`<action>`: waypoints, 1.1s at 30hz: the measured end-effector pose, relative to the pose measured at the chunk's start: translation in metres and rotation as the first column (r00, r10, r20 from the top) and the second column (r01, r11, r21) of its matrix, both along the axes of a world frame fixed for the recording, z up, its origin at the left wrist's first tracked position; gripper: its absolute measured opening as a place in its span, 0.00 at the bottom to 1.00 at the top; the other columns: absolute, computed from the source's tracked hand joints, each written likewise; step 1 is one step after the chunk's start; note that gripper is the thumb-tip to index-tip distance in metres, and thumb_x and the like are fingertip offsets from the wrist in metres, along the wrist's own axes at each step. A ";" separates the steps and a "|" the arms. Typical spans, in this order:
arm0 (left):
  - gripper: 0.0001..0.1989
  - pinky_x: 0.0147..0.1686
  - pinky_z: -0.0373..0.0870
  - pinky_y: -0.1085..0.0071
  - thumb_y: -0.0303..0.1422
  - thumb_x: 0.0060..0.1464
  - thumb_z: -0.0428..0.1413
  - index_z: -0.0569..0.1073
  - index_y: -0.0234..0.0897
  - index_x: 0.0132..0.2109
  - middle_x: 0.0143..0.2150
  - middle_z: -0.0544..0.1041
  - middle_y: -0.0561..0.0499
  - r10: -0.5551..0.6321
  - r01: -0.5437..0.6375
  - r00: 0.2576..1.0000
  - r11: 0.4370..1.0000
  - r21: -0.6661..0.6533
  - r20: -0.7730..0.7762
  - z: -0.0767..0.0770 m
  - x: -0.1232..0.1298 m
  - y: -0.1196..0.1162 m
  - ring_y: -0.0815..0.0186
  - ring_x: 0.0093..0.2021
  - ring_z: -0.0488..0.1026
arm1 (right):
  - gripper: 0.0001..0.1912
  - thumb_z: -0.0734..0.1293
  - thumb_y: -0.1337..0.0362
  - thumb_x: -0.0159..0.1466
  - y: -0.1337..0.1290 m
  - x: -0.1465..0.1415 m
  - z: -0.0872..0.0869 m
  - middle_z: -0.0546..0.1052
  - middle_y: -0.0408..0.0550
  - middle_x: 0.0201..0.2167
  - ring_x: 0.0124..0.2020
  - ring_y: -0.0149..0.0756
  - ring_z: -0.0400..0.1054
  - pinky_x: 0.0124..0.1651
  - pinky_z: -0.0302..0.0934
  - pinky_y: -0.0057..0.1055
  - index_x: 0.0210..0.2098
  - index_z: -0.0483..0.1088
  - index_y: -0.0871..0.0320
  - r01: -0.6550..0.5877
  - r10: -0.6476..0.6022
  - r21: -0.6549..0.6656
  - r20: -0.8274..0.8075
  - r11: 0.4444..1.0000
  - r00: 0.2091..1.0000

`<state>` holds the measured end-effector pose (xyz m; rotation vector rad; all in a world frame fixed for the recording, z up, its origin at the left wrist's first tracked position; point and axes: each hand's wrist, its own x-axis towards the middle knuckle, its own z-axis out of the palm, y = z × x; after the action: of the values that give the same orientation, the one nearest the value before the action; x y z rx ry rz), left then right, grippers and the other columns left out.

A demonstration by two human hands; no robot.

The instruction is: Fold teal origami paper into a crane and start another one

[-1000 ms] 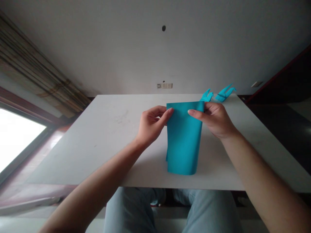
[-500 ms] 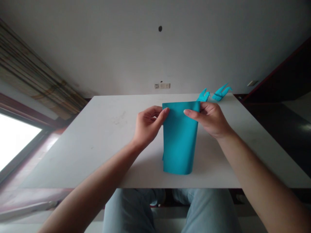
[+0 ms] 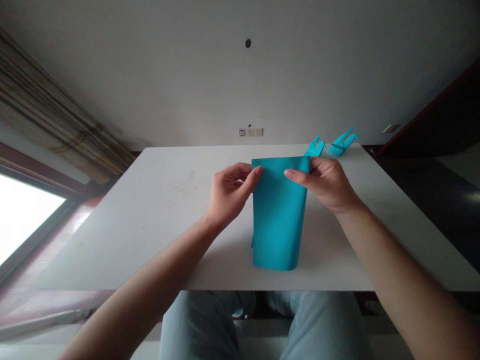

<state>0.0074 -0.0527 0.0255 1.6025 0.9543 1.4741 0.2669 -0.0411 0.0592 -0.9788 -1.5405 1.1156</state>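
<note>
A sheet of blue paper [image 3: 279, 220], bent over on itself with a rounded right side, is held up above the near part of the white table. My left hand [image 3: 234, 192] pinches its upper left corner, thumb in front and fingers behind. At the upper right, my right hand [image 3: 326, 182] grips the edge the same way, its thumb lying across the front. A bit of the back layer peeks out at the lower left. The fingertips behind the paper are hidden.
Two blue folded paper cranes, one nearer [image 3: 315, 146] and one farther right [image 3: 343, 142], rest at the table's [image 3: 168, 215] far right edge. Behind stands a wall with sockets [image 3: 250, 132]. A curtain [image 3: 48, 105] hangs at the left; my legs are under the near edge.
</note>
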 end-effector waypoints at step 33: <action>0.33 0.29 0.77 0.63 0.65 0.75 0.72 0.78 0.45 0.35 0.33 0.81 0.50 0.115 -0.092 0.985 0.981 0.170 -0.128 0.010 0.000 -0.015 0.60 0.33 0.77 | 0.45 0.81 0.24 0.75 0.005 -0.007 -0.006 0.54 0.40 0.29 0.32 0.40 0.49 0.39 0.52 0.45 0.26 0.58 0.48 0.094 -0.085 0.185 -0.055 0.978 0.995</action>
<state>0.0071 -0.0679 0.0352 1.8164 1.0296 1.5643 0.2594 -0.0360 0.0533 -0.8786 -1.5184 0.9068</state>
